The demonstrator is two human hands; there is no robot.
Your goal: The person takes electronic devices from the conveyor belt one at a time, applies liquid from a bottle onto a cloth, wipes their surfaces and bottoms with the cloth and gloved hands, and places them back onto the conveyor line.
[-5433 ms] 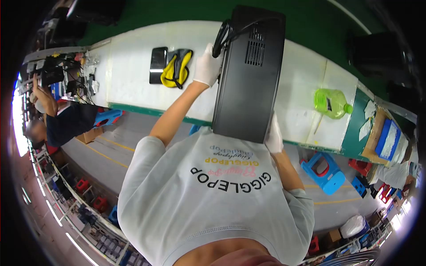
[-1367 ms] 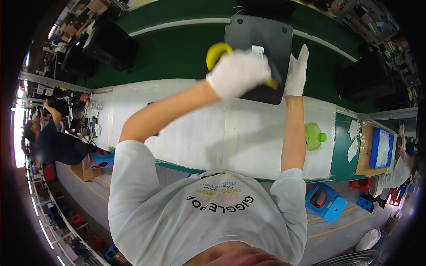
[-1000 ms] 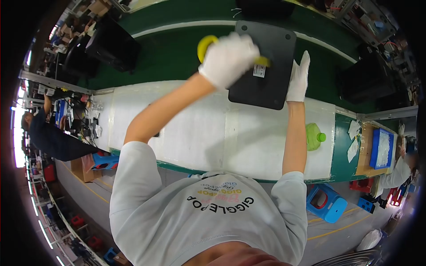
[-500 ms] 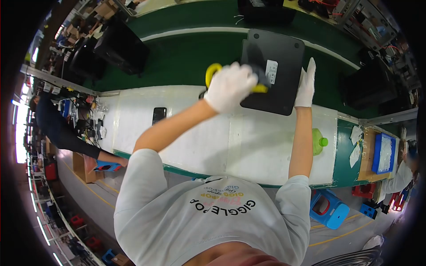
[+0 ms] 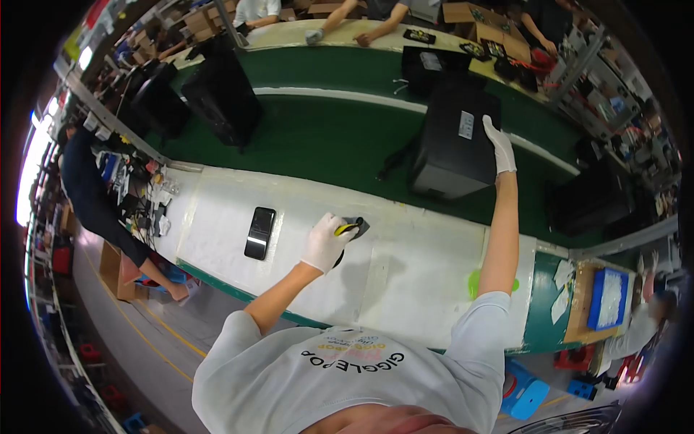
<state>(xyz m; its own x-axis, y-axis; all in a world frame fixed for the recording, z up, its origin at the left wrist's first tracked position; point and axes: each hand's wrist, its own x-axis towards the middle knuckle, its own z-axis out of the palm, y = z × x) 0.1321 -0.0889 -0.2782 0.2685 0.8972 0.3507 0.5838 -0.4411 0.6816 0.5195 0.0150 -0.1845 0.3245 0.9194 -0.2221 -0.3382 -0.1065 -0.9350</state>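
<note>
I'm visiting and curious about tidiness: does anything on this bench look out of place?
No spill shows. Two ragged white scraps lie askew on the bench's green section, which looks slightly untidy.

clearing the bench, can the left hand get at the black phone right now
Probably yes: the black phone lies near the left hand on the white worktop, nothing visible between, though that hand holds a yellow-and-grey cloth.

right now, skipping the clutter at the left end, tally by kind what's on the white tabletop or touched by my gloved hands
Phone: 1
Green bottle, mostly hidden: 1
Yellow-and-black cloth, in left hand: 1
Black box, at right hand: 1
Total: 4
</note>
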